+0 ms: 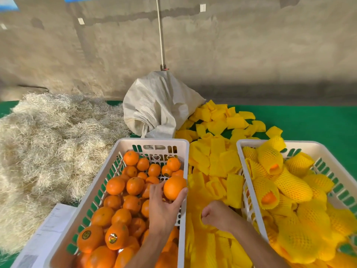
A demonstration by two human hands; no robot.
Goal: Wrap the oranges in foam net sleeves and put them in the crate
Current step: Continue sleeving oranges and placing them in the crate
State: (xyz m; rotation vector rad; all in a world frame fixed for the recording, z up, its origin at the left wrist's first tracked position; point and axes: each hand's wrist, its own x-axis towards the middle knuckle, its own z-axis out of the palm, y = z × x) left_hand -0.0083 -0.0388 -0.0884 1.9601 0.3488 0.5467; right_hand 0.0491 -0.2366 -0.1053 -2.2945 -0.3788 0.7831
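Gripping a round bare orange above the right rim of the white slatted plastic crate of loose oranges, the left hand lifts it; the right hand pinches a yellow foam net sleeve among the pile between both crates on the green bench.

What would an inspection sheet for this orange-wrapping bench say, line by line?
Surface: green table cover, mostly buried under goods.
Job's things: left crate holds bare oranges; right crate holds sleeved oranges; loose yellow foam sleeves heaped between the crates.
Clutter: straw pile at left, white sack behind the crates, printed papers beside the left crate.
Grippers: left hand grips an orange at the left crate's right rim; right hand pinches a foam sleeve in the heap.
Cables: one cord hanging down the wall to the sack.
Surroundings: bare concrete wall.
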